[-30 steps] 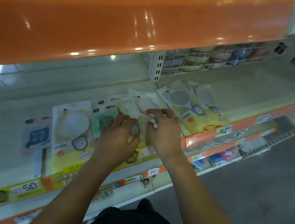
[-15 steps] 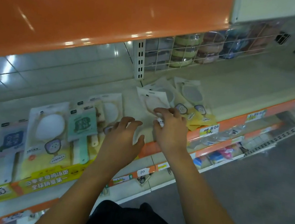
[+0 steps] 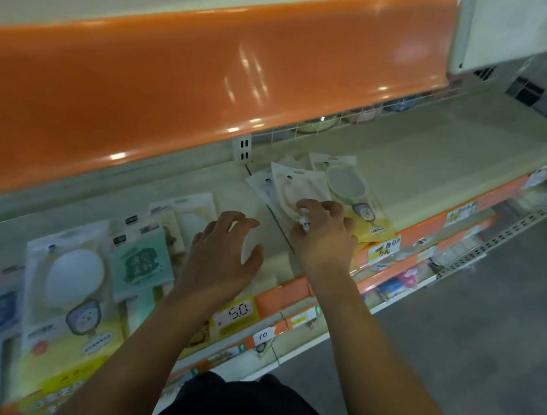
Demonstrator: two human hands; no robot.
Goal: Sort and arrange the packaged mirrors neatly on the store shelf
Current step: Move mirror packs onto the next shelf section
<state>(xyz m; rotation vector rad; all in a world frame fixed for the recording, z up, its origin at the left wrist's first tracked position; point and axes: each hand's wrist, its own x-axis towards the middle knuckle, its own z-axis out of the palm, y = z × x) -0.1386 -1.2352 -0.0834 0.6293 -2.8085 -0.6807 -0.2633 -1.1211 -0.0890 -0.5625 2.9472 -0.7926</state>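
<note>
Since a moment ago my right hand [image 3: 325, 238] has carried the mirror pack [image 3: 293, 189] further right, pinching its lower edge, onto the pile there. Left hand [image 3: 224, 256] hovers released, fingers spread, just beside it above the shelf [image 3: 424, 177].

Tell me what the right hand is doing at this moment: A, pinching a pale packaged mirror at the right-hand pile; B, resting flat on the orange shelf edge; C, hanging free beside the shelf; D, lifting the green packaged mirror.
A: the right hand has curled fingers pinching the pale packaged mirror lying on the right-hand pile, while the left hand hovers open, holding nothing.
</note>
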